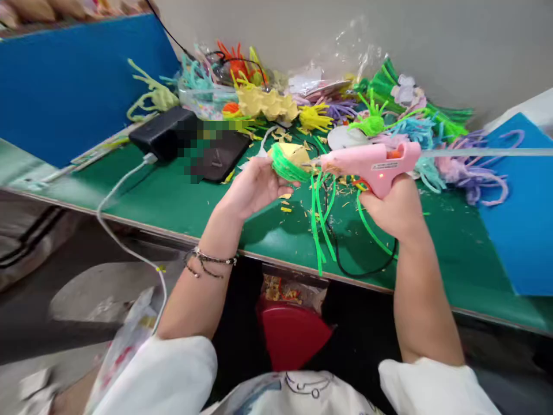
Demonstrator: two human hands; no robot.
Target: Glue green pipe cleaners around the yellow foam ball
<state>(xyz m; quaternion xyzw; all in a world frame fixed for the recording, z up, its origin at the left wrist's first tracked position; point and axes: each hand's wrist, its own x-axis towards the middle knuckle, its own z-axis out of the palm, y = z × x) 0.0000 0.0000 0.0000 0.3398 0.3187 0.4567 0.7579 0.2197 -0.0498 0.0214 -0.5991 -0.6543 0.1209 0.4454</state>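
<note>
My left hand (259, 187) holds a small yellow cup-like piece (290, 153) with bright green pipe cleaners (288, 168) wrapped along its side. In my right hand (395, 204) is a pink glue gun (367, 163), its small light glowing and a long clear glue stick (484, 152) sticking out of the back. The gun's nozzle points left and is at the right edge of the yellow piece; whether it touches cannot be made out. Loose green pipe cleaners (318, 225) hang down below the nozzle onto the green table.
Behind my hands lie bundles of coloured pipe cleaners (314, 117) and a yellow egg-carton piece (265, 104). A black power bank (162, 131) with a white cable (113, 193) and a dark phone (222, 157) sit left. Blue boards (82, 86) flank both sides. A black cord (358, 275) loops near the table's front edge.
</note>
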